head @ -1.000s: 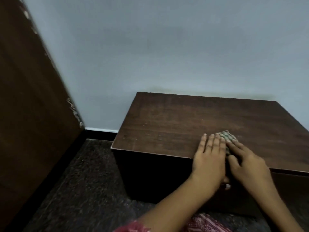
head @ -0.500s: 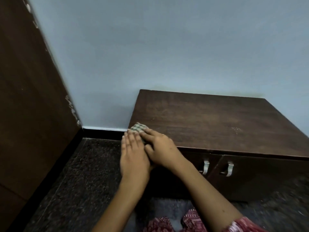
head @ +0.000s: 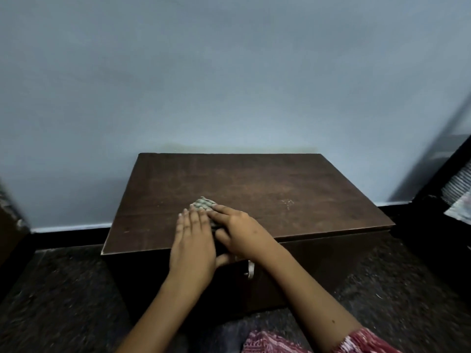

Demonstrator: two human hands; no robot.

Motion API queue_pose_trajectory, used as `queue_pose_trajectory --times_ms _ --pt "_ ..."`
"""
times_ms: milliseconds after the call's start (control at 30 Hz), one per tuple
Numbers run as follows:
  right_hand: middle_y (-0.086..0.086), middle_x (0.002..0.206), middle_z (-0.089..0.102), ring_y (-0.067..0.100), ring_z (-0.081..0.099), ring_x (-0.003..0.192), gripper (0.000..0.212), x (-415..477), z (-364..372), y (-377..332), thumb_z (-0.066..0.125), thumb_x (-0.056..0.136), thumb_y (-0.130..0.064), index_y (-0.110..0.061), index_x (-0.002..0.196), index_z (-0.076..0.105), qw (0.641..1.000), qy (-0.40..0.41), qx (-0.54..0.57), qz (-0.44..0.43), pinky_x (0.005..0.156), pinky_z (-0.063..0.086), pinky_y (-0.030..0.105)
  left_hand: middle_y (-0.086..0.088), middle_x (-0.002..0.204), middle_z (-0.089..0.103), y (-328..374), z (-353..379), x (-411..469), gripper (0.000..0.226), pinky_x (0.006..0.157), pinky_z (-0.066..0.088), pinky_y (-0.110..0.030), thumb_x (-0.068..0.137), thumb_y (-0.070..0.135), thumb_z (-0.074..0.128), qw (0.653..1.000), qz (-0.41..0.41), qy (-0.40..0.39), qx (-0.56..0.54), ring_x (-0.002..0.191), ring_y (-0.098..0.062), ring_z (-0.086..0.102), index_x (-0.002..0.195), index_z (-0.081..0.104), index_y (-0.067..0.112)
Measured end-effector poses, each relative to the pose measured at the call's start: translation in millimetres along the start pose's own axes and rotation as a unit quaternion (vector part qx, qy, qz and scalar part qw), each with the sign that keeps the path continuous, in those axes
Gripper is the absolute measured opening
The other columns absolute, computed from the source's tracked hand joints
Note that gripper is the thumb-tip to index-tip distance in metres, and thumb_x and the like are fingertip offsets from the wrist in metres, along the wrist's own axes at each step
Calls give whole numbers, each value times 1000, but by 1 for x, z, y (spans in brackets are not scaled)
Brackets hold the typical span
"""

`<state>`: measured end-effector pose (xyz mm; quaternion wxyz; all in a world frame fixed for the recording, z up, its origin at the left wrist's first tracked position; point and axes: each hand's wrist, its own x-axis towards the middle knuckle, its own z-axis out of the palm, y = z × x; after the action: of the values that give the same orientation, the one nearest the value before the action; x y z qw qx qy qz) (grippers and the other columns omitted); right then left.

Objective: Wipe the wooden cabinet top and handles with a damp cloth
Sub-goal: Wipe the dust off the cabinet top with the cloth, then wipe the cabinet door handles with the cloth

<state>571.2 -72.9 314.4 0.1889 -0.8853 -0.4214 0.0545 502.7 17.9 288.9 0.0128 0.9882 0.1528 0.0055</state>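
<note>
A low dark wooden cabinet (head: 267,189) stands against the pale wall. A small greenish checked cloth (head: 203,203) lies on its top, left of the middle and near the front edge. My left hand (head: 193,240) lies flat with straight fingers, its fingertips at the cloth's near left side. My right hand (head: 238,231) presses flat on the cloth from the right, fingers stretched over it. Most of the cloth is hidden under both hands. One metal handle (head: 251,270) shows on the cabinet front below my right wrist.
Dark speckled floor (head: 63,289) surrounds the cabinet. A dark wooden panel (head: 10,233) sits at the far left edge. Dark furniture with striped fabric (head: 456,194) stands at the right. Pale specks (head: 287,203) mark the cabinet top right of the cloth.
Both hands slid the cloth from the cabinet's front left corner rightward to left of the middle. The view turned right, so the left wooden panel is nearly out of frame.
</note>
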Motion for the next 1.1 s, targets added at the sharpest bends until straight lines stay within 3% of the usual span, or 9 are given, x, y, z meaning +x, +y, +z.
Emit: queue_pose_trajectory --times_ms 467,633,733,767,833,867,933,1000,1100 --pt "-1 152 33 20 38 135 54 -55 -73 170 53 88 -15 -21 141 40 962 53 -78 256 109 34 33 -22 157 -9 169 -8 90 95 118 -9 -41 90 47 51 962 245 -75 -98 145 -32 -10 145 -8 -3" --pt "9 139 51 29 50 121 44 -93 -92 171 50 92 -20 -17 136 46 922 47 -119 366 96 42 35 -14 159 3 183 2 44 68 117 -7 -28 98 36 38 921 277 -61 -265 147 -20 -2 148 6 3" --pt "16 93 70 29 65 81 30 -129 -95 149 49 91 -13 -12 117 64 880 196 123 414 71 51 34 0 155 28 170 12 0 50 111 10 -14 100 32 38 861 233 -14 -452 140 -3 17 146 27 16" --pt "14 81 70 27 64 71 30 -142 -95 137 48 88 -6 -10 109 69 828 248 296 406 64 51 32 0 152 34 165 14 -12 50 109 17 -14 99 34 40 838 199 -19 -508 139 -4 25 145 30 17" --pt "16 77 71 25 68 63 31 -166 -81 105 47 74 -1 -5 92 72 658 254 627 330 58 57 32 -3 150 38 156 14 -34 61 109 29 -23 95 44 44 776 118 -105 -610 136 -13 36 146 26 16" --pt "18 80 72 25 70 65 32 -175 -70 89 45 70 -3 -2 87 72 582 235 726 280 60 59 35 -3 149 39 152 13 -44 70 109 33 -29 91 52 45 732 79 -174 -654 134 -15 39 147 24 17" --pt "23 91 72 28 72 74 35 -183 -47 62 43 72 -7 2 85 74 506 203 806 229 68 58 42 -3 136 52 146 13 -56 76 100 44 -36 81 62 47 623 22 -240 -744 123 -17 51 141 33 17" --pt "23 97 71 31 71 79 34 -185 -29 40 46 77 -12 2 93 72 494 160 826 219 70 59 44 -4 119 64 138 9 -63 61 91 51 -35 83 55 47 523 -34 -184 -831 109 -18 61 130 48 17" --pt "11 93 73 24 70 80 39 -182 -26 21 59 78 -41 -11 100 71 623 79 729 271 67 58 35 -7 111 68 125 8 -70 39 86 54 -36 95 42 43 486 -101 -114 -861 99 -20 67 125 52 18"
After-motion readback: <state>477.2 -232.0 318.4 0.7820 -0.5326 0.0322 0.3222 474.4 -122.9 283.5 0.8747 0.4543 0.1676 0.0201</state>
